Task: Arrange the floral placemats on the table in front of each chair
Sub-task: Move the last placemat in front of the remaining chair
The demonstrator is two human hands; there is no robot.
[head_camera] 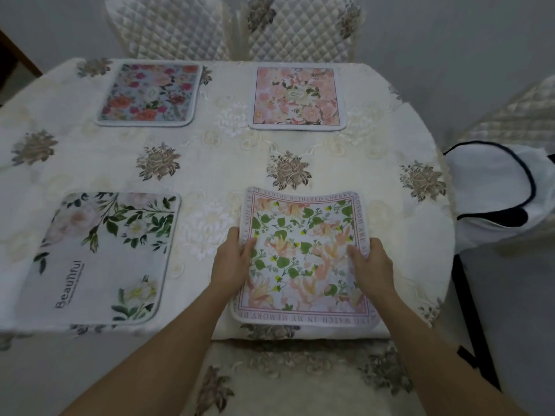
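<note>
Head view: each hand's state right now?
Left hand: grips the left edge of the square peach-and-green floral placemat.
Right hand: grips its right edge.

A cream satin tablecloth [210, 163] with raised white scrollwork spreads across the middle of the view. Taupe embroidered rose motifs [158, 164] dot it in a row from nine to three o'clock. At three o'clock lies a white fabric bag with dark navy piping [492, 187]. A black bar [477, 313] slants down at four o'clock. The pale grey floor [450, 40] shows at one o'clock.
</note>
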